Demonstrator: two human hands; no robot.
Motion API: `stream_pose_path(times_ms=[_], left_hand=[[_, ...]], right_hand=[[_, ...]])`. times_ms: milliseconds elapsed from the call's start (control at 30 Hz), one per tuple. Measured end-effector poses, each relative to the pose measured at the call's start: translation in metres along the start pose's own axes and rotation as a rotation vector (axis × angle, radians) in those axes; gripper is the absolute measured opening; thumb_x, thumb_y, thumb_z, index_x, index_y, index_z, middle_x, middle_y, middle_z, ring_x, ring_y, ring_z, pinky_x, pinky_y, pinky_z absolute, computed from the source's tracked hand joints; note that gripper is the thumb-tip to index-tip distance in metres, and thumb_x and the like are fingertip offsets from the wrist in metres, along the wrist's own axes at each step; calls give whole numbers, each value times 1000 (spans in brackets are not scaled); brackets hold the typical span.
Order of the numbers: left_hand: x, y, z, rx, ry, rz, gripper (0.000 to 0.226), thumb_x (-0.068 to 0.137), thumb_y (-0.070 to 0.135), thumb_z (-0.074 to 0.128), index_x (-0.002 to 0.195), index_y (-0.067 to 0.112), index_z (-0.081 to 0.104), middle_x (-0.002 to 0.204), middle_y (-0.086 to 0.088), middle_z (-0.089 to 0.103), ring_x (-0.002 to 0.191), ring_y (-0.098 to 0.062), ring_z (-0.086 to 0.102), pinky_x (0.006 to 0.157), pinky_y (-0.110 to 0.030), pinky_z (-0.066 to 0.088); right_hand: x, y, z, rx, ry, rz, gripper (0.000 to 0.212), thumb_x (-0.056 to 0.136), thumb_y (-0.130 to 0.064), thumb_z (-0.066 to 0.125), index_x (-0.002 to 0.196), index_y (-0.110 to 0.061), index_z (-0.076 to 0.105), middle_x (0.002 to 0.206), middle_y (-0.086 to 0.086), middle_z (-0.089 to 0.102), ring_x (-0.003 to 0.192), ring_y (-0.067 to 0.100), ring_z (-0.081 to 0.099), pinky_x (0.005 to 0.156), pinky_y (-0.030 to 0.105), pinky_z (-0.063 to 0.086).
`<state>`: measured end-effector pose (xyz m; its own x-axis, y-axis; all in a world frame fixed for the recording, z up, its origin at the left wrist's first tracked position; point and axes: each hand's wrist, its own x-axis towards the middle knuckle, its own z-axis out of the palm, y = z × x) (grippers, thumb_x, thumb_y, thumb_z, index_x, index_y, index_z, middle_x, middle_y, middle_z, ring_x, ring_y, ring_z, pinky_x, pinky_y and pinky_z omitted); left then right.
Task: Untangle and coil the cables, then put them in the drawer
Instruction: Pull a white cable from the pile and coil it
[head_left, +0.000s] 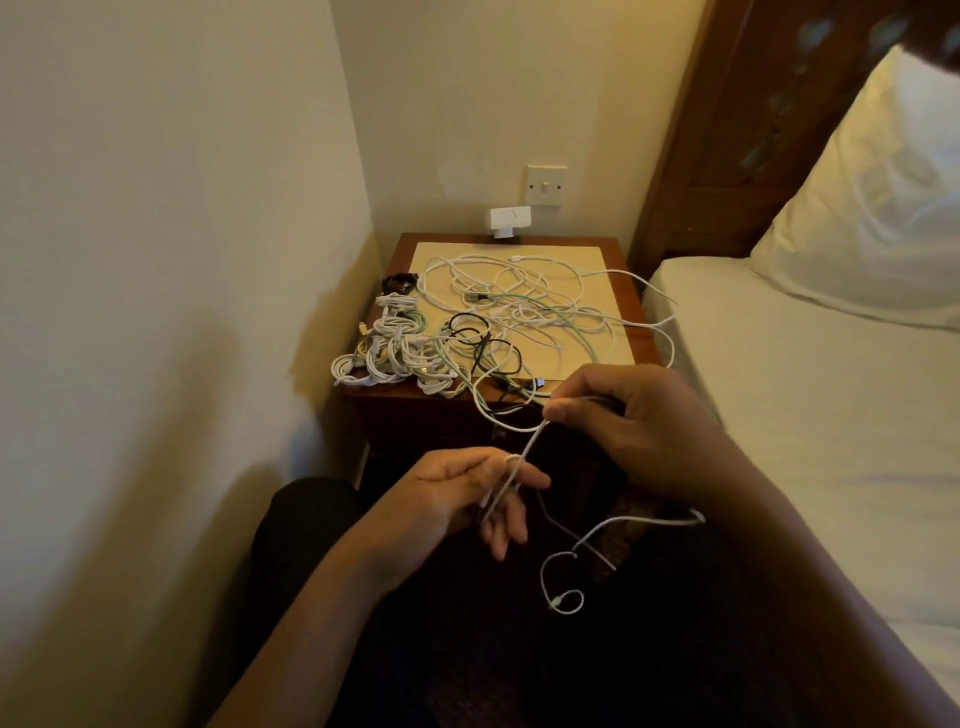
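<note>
No open drawer or box to look into from here; the only thing holding stuff is the wooden nightstand (644, 332), w/ a pale mat (582, 265) on top. On that mat: a loose tangle of cables (519, 306), mostly white, some pale green, a couple black, strands crossing every which way. One white strand runs off the right edge toward the bed (779, 389). Along the left edge of the top sits a row of coiled bundles (395, 353), mostly white, plus a small black coil (399, 283) at the far end near the wall. A white plug adapter (509, 221) sits in the wall behind, below a light switch (545, 184).

The white cable (530, 447) being worked is off the table, in front of it & lower, strung between both hands. Right hand (628, 415) is up near the front edge of the nightstand, thumb & fingers pinched shut on the strand. Left hand (467, 493) is lower & nearer the person, palm up, fingers spread, w/ the cable looped over a finger and lying across the palm; not a closed grip. Hands apart, the cable taut-ish between them. The rest of it hangs below the right forearm in loose curls over the dark lap, connector end (556, 603) dangling lowest.
</note>
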<state>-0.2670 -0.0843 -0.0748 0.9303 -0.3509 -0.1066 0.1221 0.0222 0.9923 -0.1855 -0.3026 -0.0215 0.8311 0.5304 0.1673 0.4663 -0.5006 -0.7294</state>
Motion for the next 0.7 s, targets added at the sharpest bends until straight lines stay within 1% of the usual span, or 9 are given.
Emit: stream_pose_path(times_ms=[67,133,200,333,400,467,567,633,700], left_hand=[[-6,5,-4,-79,-128,19,39,107,29,42,116,1,68,75,-15,63,61,-21,57,62,-28,47],[-6,13,-3,-218,-120,82,35,103,25,47,113,0,70,66,-8,57,53,-15,50,55,-24,38],[0,22,-6,-396,1,165,33,99,23,52,115,2,72,62,-2,53,51,-11,46,53,-24,33],[18,35,-16,-695,271,271,34,101,17,48,127,0,63,73,-2,65,62,-12,61,62,-21,53],[28,32,-13,-534,360,273,33,105,15,45,131,2,60,87,-8,74,75,-16,70,72,-22,58],[34,20,-5,-129,419,245,29,107,15,45,130,8,62,95,-11,77,84,-20,73,79,-25,58],[38,-3,1,307,322,161,27,109,21,46,120,17,70,94,-8,75,82,-18,70,79,-25,54],[30,-12,-4,321,210,80,32,108,30,44,109,16,72,84,-9,71,72,-22,64,71,-28,51],[16,-14,-10,129,115,7,38,105,33,42,107,10,71,74,-9,64,64,-19,56,64,-26,45]], right_hand=[[7,12,3,81,-9,9,6,93,-33,71,94,-31,77,88,-10,75,85,9,69,73,30,56],[8,22,22,154,6,-18,11,97,-32,66,97,-32,77,87,-14,74,83,4,68,72,21,52],[0,32,42,197,33,11,17,102,-31,59,97,-35,75,77,-16,68,69,2,60,64,17,44],[-24,31,66,166,-97,88,19,105,-34,53,101,-38,71,75,-7,64,60,8,55,57,27,45],[-34,15,71,115,-175,32,18,106,-36,52,102,-37,70,78,-6,65,65,10,59,60,26,47],[-37,-3,67,51,-215,-22,18,106,-37,52,101,-33,69,77,-7,65,69,9,61,61,21,47],[-27,-17,45,-69,-184,-59,15,103,-37,58,95,-30,69,74,-9,64,69,7,61,61,19,46],[-16,-14,22,-91,-86,-55,11,101,-35,62,93,-34,70,76,-12,67,73,6,63,62,18,48],[-5,-4,3,-78,-10,-18,9,98,-36,64,94,-41,69,81,-14,71,79,8,66,65,26,55]])
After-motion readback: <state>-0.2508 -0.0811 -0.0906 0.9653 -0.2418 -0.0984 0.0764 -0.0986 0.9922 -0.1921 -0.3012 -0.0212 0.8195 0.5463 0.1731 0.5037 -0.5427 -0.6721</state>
